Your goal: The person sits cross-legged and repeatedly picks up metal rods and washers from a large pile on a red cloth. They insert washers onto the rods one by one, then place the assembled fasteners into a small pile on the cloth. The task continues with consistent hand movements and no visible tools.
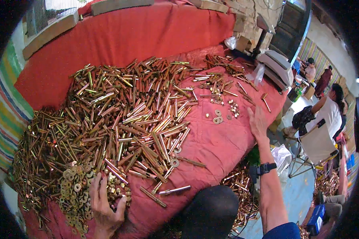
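Washers, flat gold-toned metal rings (pixel 76 186), lie piled at the near left edge of the broad heap of long, coppery-gold metal tubes (pixel 139 115). Just to their right, on the heap's near side, the bare left hand (pixel 105 211) reaches in with its fingers pointing away from the body toward the tubes. Its thumb stands apart from the fingers, so the grip is loose and unclosed; whether a small piece is tucked beneath them I cannot tell. Stubby, shiny gold-coloured metal nuts (pixel 115 187) sit in a small pile at the heap's near edge, between that thumb and forefinger and just beyond; the left hand is much the nearer one. Being stubby, they show no clear long axis, whereas a slim, pinkish copper tube (pixel 116 171) at the same edge slants down to the right, its lower end beside the nuts. To the right of the heap, on the pink-red quilted cloth (pixel 211 159), lies a small cluster of shiny gold-coloured nuts (pixel 233 108). Farther right of the heap, the bare right hand (pixel 259 123) is just beside that cluster, fingers extended, pointing away from the body, and nothing visible in its grasp.
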Motion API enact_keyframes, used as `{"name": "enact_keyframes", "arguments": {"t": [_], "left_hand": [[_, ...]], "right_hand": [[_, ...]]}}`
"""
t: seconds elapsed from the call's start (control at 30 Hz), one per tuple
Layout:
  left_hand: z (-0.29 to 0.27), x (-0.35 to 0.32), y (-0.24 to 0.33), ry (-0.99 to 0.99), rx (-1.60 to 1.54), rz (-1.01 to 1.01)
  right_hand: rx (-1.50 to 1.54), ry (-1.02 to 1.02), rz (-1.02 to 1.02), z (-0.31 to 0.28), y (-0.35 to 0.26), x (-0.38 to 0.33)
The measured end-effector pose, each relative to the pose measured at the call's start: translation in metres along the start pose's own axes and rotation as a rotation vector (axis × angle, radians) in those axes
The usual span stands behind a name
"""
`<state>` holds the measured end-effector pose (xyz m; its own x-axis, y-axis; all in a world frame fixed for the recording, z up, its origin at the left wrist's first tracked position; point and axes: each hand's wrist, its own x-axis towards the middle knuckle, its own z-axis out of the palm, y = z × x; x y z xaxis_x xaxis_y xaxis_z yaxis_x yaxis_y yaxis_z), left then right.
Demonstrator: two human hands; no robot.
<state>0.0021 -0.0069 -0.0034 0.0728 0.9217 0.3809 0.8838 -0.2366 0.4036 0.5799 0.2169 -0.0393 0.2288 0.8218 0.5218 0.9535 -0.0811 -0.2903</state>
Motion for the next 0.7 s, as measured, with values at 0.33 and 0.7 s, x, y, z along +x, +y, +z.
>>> {"name": "enact_keyframes", "arguments": {"t": [0.33, 0.7], "left_hand": [[-0.001, 0.001, 0.002, -0.014, 0.013, 0.006], [0.0, 0.0, 0.0, -0.031, 0.085, 0.007]], "right_hand": [[0.266, -0.34, -0.17, 0.017, -0.025, 0.016], [0.157, -0.381, -0.387, 0.074, -0.035, 0.086]]}}
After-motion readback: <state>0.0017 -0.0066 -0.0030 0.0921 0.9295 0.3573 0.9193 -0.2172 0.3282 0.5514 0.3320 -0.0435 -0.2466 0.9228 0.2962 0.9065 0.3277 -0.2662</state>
